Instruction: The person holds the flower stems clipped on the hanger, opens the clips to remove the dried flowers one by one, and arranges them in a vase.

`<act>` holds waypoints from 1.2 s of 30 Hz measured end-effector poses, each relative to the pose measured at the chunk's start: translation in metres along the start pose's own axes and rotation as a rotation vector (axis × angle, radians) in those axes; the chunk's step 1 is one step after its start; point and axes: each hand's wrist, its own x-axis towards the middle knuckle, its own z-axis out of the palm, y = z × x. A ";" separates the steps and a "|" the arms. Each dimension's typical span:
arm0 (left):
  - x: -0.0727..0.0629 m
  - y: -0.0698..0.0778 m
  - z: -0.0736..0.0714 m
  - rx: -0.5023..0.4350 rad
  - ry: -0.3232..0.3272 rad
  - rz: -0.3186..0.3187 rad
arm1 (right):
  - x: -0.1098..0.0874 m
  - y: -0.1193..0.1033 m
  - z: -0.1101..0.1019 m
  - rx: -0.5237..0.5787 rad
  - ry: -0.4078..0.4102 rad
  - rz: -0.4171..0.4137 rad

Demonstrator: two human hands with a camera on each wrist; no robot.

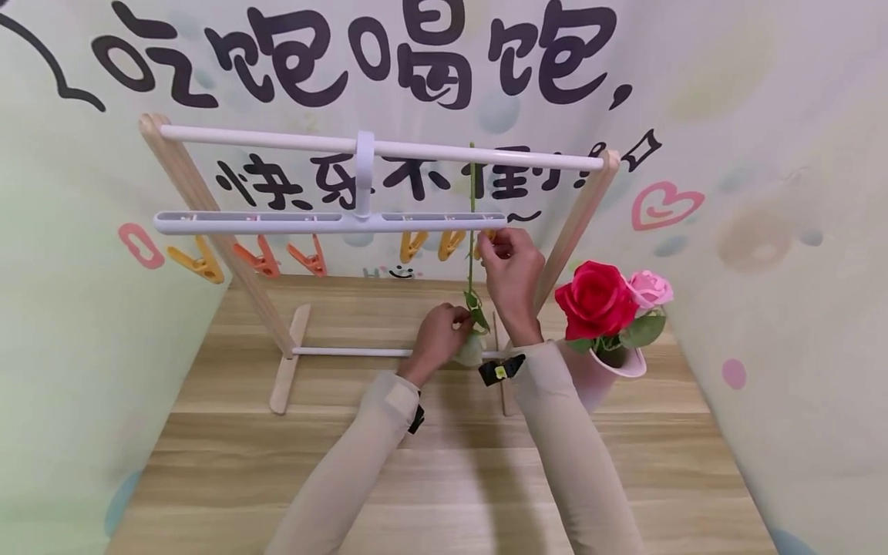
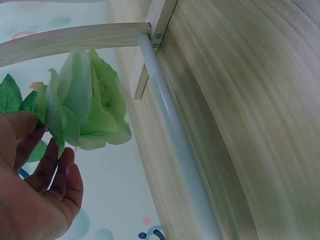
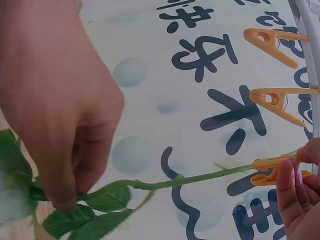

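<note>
An artificial pale green-white rose hangs head down, its green stem running up past the white hanger. My left hand pinches the stem among the leaves just above the bloom, as the left wrist view shows. At the hanger's right end, my right hand pinches an orange-yellow clothespin between thumb and fingers. In the right wrist view the upper stem reaches this clothespin; whether its jaws grip the stem I cannot tell.
A wooden stand with a white top rod carries the hanger. Two yellow clips hang beside the right hand; orange clips hang further left. At the right, a pinkish-white vase holds a red rose and a pink rose.
</note>
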 end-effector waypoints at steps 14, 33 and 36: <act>-0.033 -0.029 -0.009 0.076 -0.090 0.001 | -0.006 0.004 0.001 -0.003 -0.027 0.011; -0.060 -0.054 -0.026 0.141 -0.128 0.023 | -0.003 0.012 0.000 -0.059 -0.002 0.063; -0.063 -0.055 -0.029 0.133 -0.142 0.003 | -0.003 0.011 0.001 -0.064 0.004 0.057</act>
